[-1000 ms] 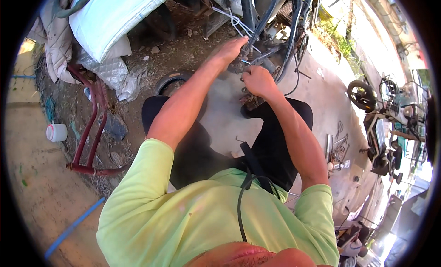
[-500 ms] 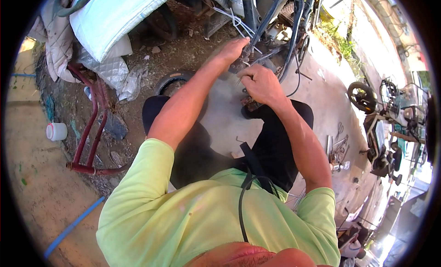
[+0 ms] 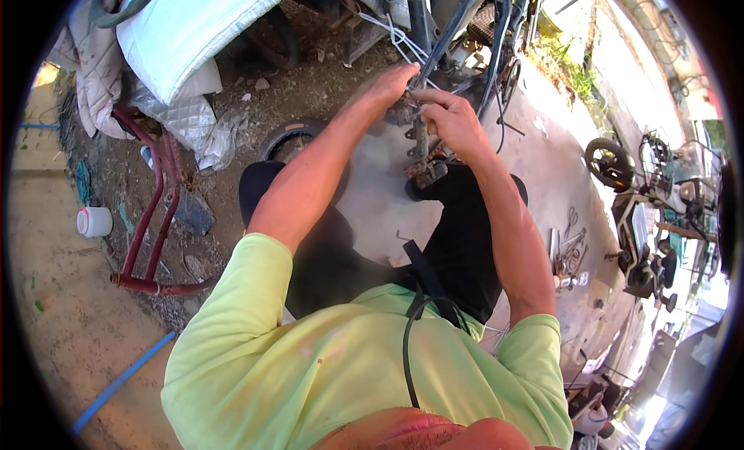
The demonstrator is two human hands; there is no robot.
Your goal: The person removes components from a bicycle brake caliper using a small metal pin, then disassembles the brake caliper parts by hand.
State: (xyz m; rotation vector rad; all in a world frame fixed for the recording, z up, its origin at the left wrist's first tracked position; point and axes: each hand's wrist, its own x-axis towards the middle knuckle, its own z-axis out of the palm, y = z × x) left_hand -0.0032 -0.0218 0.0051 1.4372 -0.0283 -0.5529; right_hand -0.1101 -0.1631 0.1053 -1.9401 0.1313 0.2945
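My left hand (image 3: 394, 86) is closed beside the lower end of a dark metal frame (image 3: 443, 47); its thumb side and whatever it grips are hidden. My right hand (image 3: 456, 125) is just to the right, fingers curled and the index finger reaching to the left fingertips. What its fingers pinch is too small to make out. Beneath both hands a rusty metal bracket (image 3: 421, 144) with small side tabs runs down toward my knees. White cord (image 3: 397, 36) is looped at the frame's left side.
A tire (image 3: 291, 132) lies by my left knee. Dark red bent tubing (image 3: 155, 210) and a white tub (image 3: 94, 221) are at left. Hand tools (image 3: 570, 252) lie on the concrete at right, near a parked two-wheeler (image 3: 643, 210). A white padded cover (image 3: 194, 32) hangs at upper left.
My right hand has moved up and left, its index finger now stretched to the left fingertips. More of the rusty bracket shows below. My left hand has hardly moved.
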